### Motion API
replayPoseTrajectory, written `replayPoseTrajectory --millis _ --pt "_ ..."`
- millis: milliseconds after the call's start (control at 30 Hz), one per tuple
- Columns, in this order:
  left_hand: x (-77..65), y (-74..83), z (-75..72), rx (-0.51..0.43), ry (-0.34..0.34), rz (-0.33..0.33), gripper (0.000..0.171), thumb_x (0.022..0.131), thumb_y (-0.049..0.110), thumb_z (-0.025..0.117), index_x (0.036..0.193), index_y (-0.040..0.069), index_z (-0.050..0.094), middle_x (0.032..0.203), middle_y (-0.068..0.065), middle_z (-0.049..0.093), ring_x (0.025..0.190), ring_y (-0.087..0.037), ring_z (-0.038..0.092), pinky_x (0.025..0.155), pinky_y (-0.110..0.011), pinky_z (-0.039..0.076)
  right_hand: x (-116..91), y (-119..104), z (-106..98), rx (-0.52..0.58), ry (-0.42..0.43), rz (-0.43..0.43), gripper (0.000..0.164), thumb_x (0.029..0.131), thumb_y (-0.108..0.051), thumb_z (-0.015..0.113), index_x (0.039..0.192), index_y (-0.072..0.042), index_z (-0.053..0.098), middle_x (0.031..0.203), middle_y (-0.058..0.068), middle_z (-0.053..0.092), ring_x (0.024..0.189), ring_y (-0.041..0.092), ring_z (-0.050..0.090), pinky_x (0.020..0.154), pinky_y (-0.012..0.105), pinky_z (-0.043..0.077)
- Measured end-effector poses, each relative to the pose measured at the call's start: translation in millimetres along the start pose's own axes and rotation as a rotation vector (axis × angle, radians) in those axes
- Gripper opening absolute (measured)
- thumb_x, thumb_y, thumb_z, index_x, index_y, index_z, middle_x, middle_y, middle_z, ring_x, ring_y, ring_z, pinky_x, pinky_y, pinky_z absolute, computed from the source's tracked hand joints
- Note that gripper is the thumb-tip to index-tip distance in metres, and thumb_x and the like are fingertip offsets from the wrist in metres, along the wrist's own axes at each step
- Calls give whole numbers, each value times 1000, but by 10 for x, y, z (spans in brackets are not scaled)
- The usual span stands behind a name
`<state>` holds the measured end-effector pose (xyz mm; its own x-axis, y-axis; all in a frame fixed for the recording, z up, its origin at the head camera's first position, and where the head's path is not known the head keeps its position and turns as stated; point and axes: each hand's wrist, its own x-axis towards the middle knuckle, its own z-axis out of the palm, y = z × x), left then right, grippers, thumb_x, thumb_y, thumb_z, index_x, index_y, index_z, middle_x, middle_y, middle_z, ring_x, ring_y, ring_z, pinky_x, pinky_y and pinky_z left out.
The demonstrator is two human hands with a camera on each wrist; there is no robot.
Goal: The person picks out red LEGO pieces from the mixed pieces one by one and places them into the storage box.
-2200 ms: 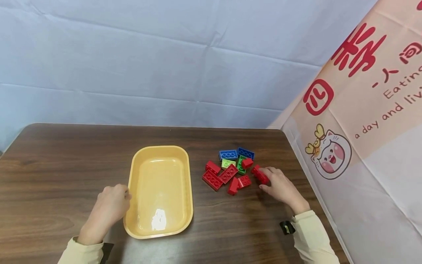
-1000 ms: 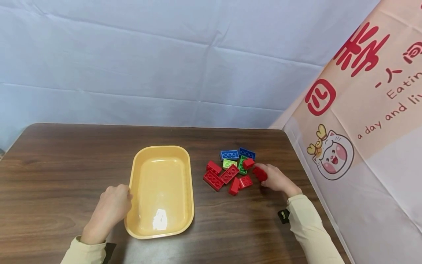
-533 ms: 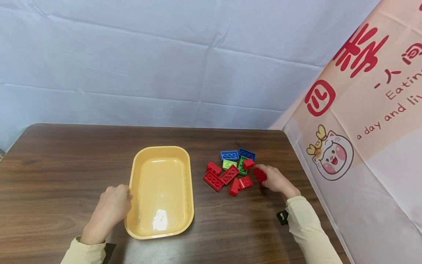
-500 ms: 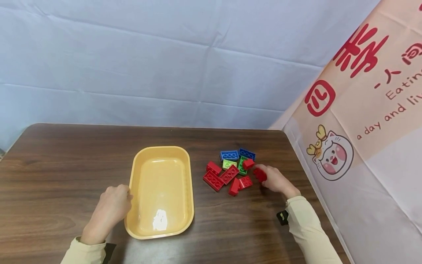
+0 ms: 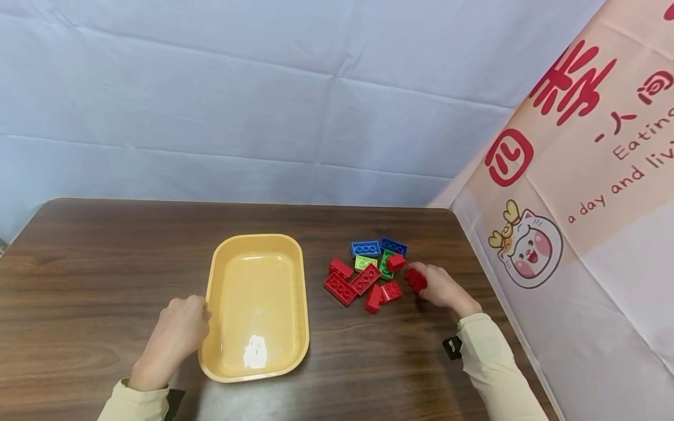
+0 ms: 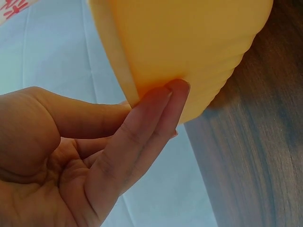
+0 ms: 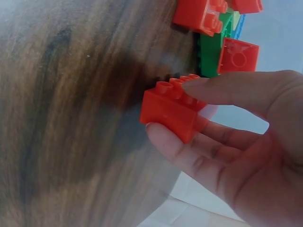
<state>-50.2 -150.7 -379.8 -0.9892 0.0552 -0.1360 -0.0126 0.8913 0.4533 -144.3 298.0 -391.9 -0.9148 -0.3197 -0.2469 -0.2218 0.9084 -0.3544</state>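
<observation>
In the head view, my left hand [image 5: 176, 330] grips the left rim of a yellow tray [image 5: 258, 310]. The left wrist view shows the thumb inside the tray wall [image 6: 184, 42] or at its edge and the fingers pressed along its outer side. My right hand [image 5: 442, 287] holds a red toy brick [image 5: 415, 280] at the right end of a brick pile. Seen from the right wrist, the thumb lies on the studs of the red brick [image 7: 168, 113], fingers curled under the opposite side. The brick is tilted, close over the table.
Left of the right hand lie several red bricks [image 5: 365, 279], a green brick [image 5: 386, 270], a lime brick [image 5: 364, 263] and two blue bricks [image 5: 365, 249]. A dark wooden table [image 5: 121, 245] carries everything. A pale cloth [image 5: 210, 117] hangs behind, and a printed cloth [image 5: 590, 234] runs along the right edge.
Since the oldest frame, my right fingers have closed round the red brick, and it has turned in the hand. Over the last second both hands have stayed nearly still.
</observation>
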Motion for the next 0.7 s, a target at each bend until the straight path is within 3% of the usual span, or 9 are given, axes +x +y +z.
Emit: replayPoseTrajectory --millis 700 --pt "23 1 -10 21 -22 5 14 80 2 53 67 0 58 56 -6 50 54 -25 47 49 -43 43 -165 -385 -496 -124 51 -54 56 68 3 69 120 -2 47 100 24 56 87 35 54 70 52 52"
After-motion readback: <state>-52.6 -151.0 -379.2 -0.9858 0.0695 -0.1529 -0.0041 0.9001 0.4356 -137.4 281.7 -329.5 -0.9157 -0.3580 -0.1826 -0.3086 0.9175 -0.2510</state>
